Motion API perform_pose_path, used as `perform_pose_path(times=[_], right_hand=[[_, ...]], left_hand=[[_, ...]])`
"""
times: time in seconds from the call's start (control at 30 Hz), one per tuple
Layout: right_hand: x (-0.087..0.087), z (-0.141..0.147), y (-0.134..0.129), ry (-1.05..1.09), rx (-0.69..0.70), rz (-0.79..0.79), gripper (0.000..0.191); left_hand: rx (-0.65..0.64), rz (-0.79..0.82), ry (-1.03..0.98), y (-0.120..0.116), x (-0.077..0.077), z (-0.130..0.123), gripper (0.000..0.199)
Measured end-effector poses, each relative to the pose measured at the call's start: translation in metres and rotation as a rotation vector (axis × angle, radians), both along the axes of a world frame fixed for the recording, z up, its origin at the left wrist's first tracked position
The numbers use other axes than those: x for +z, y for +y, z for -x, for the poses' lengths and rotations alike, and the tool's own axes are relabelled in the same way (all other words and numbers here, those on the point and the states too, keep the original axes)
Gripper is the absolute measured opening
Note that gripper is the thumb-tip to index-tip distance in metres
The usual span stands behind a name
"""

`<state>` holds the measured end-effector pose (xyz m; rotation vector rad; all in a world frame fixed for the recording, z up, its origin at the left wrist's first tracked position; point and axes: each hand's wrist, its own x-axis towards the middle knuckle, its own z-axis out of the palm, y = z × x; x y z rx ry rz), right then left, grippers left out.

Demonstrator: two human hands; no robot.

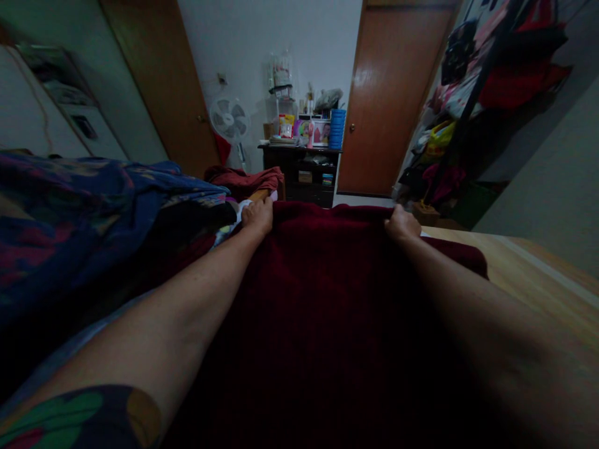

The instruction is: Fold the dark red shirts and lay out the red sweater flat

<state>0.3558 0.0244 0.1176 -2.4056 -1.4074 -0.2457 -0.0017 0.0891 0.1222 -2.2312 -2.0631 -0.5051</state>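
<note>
A dark red cloth garment (327,268) stretches between my two hands and hangs down toward me; its exact kind does not show. My left hand (258,215) is closed on its far left corner, and my right hand (402,222) grips the far right corner. The upper edge runs nearly straight from one hand to the other. A further dark red part (461,254) reaches out past my right forearm. The lower portion is lost in shadow.
To the left lies a heap of clothes with a blue patterned cloth (107,193). A red-brown cloth (248,179) lies beyond my left hand. A light wooden surface (528,268) extends at right. Farther off stand a fan (230,118), a dark cabinet (299,168) and a door (388,93).
</note>
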Motion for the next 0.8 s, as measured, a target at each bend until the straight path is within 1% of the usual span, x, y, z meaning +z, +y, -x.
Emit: perform_pose_path(times=[0.07,0.1,0.13,0.17,0.23,0.27,0.3,0.33,0.37,0.4,0.47,0.57,0.67,0.8], right_hand=[[-0.017,0.008,0.000,-0.173,0.041,-0.006,0.043],[-0.026,0.016,0.000,-0.259,0.098,-0.007,0.045],[-0.036,0.025,0.000,-0.322,0.175,0.003,0.048],[-0.046,0.036,-0.001,-0.352,0.267,0.034,0.049],[-0.068,0.059,-0.003,-0.315,0.435,0.129,0.050],[-0.079,0.069,-0.005,-0.272,0.495,0.155,0.053],[-0.090,0.077,-0.007,-0.216,0.519,0.182,0.059],[-0.101,0.082,-0.009,-0.154,0.518,0.210,0.062],[-0.110,0.084,-0.012,-0.097,0.505,0.242,0.063],[-0.118,0.083,-0.015,-0.054,0.484,0.266,0.063],[-0.129,0.075,-0.020,-0.009,0.441,0.283,0.063],[-0.132,0.062,-0.027,0.008,0.414,0.278,0.062],[-0.129,0.058,-0.033,0.029,0.407,0.282,0.060],[-0.130,0.059,-0.040,0.021,0.410,0.277,0.061]], left_hand=[[-0.052,-0.090,0.077,-0.006,-0.024,-0.010,0.051],[-0.102,-0.107,0.113,-0.010,-0.037,-0.017,0.053],[-0.187,-0.119,0.177,-0.013,-0.050,-0.024,0.054],[-0.255,-0.107,0.207,-0.017,-0.062,-0.032,0.053],[-0.419,-0.034,0.243,-0.025,-0.085,-0.047,0.050],[-0.483,0.044,0.235,-0.029,-0.095,-0.054,0.052],[-0.512,0.132,0.215,-0.033,-0.103,-0.058,0.055],[-0.502,0.219,0.187,-0.037,-0.111,-0.060,0.059],[-0.452,0.297,0.153,-0.039,-0.117,-0.059,0.063],[-0.383,0.354,0.123,-0.042,-0.122,-0.056,0.067],[-0.246,0.408,0.078,-0.045,-0.129,-0.043,0.075],[-0.101,0.424,0.027,-0.048,-0.132,-0.023,0.080],[0.013,0.440,-0.008,-0.055,-0.130,-0.012,0.082],[0.052,0.450,0.000,-0.069,-0.125,-0.010,0.081]])
